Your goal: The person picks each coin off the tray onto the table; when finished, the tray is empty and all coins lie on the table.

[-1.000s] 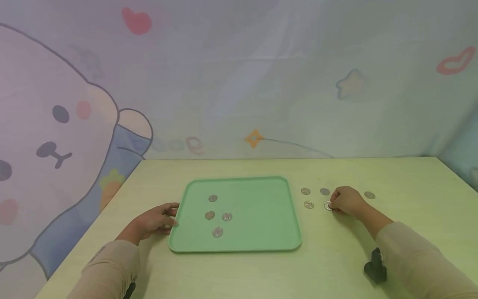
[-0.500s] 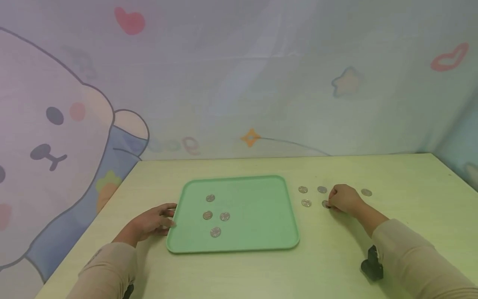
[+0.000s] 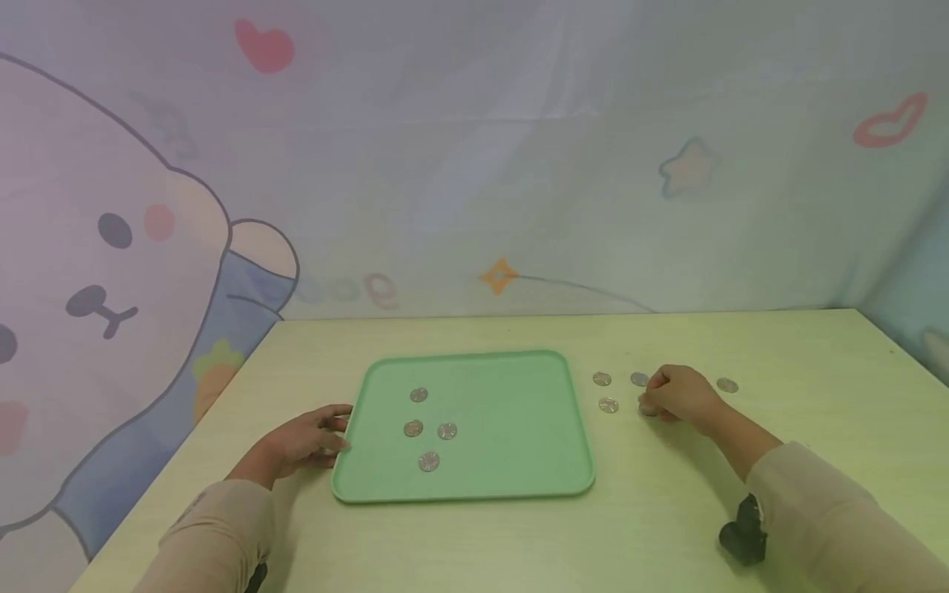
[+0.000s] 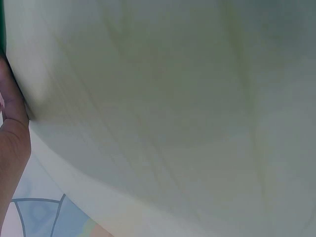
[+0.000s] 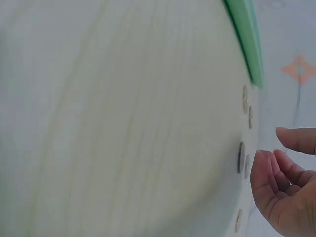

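Note:
A green tray [image 3: 511, 428] lies on the table with several silver coins on it, one of them a coin [image 3: 428, 461] close to its front edge. My left hand [image 3: 304, 441] rests at the tray's left edge, fingers extended and touching the rim. To the right of the tray, my right hand [image 3: 682, 395] is over a coin [image 3: 647, 408], which its fingers partly cover. In the right wrist view that coin [image 5: 241, 158] lies flat on the table, and the right hand's thumb and bent fingers [image 5: 264, 180] stand apart with nothing between them.
More coins lie on the table around the right hand: a coin [image 3: 601, 379], a coin [image 3: 609, 405], a coin [image 3: 639, 379] and a coin [image 3: 727, 385]. A black object [image 3: 744, 535] is by the right sleeve. A printed cloth [image 3: 445, 165] hangs behind the table.
My right hand has shifted slightly left, and its fingers now cover more of the coin beneath. The left hand and tray stay put; the head view has shifted a little.

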Available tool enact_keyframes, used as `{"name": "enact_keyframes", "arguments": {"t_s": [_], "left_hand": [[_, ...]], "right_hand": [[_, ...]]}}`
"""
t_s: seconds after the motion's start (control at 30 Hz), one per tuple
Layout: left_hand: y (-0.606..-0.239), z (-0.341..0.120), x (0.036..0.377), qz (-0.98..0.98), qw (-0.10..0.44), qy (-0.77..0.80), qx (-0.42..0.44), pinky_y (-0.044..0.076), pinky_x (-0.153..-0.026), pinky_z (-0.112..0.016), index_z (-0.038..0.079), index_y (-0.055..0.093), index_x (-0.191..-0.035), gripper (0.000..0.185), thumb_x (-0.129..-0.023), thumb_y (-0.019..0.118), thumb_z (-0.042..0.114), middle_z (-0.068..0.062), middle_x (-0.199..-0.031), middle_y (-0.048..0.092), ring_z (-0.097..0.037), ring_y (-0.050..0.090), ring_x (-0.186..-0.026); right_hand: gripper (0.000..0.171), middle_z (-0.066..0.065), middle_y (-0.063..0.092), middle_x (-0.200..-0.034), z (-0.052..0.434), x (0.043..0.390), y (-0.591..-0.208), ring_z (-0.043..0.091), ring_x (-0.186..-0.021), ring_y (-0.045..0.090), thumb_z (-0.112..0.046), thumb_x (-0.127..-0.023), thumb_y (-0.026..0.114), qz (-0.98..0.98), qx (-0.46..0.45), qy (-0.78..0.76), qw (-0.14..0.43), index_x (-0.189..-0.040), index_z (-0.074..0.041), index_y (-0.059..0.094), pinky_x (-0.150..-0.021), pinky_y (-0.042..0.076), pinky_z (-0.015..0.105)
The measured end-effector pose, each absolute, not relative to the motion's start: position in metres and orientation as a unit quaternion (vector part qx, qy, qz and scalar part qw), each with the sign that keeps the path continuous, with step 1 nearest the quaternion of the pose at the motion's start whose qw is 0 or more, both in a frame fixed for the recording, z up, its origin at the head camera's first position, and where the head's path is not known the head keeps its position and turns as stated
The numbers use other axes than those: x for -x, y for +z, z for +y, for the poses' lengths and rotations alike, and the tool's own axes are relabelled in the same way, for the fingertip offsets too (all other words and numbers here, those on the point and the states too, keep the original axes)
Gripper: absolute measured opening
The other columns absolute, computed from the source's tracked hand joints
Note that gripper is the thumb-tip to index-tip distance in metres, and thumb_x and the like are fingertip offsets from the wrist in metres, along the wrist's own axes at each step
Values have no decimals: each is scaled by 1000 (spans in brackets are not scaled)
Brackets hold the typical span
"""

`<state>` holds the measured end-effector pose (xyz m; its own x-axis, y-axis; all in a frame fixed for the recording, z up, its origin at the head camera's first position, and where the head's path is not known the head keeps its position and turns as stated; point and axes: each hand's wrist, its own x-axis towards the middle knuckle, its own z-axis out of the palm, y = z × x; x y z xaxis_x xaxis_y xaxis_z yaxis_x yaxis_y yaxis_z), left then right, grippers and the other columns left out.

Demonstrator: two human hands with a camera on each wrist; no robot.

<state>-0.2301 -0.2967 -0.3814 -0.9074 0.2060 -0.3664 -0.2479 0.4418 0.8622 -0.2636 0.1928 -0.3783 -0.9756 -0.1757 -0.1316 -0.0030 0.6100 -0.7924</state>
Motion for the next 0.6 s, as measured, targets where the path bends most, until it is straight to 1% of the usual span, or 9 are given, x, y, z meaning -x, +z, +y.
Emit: {"name": "enact_keyframes", "arguments": {"t_s": [0.2,0.33,0.47,0.6], "left_hand": [[-382,-298,229,822,215,528,12,44,-68,-30,-5,19,-133,64,-79,52,0,-19,-117,32,-16,48,-82],[-382,-297,228,823,214,527,15,44,-68,-30,-5,19,-133,65,-78,53,0,-19,-117,32,-15,47,-82],[-382,-297,228,823,214,525,13,44,-69,-30,-5,19,-134,65,-78,53,1,-19,-118,33,-16,47,-84],[-382,-298,230,823,213,527,6,44,-69,-30,-4,19,-134,65,-78,53,1,-19,-118,33,-16,47,-85]], "right_hand": [[18,7,48,-76,177,261,-370,14,-66,46,-6,-81,55,862,57,-491,110,-89,7,45,-61,45,28],[20,8,51,-82,166,257,-364,16,-71,51,-9,-82,55,854,67,-503,115,-92,6,48,-66,46,30],[21,10,51,-86,156,251,-358,20,-76,51,-10,-82,55,833,96,-530,126,-93,6,47,-70,46,34],[21,14,52,-92,144,247,-354,21,-78,52,-10,-82,55,818,114,-548,133,-93,6,47,-72,45,34]]}}
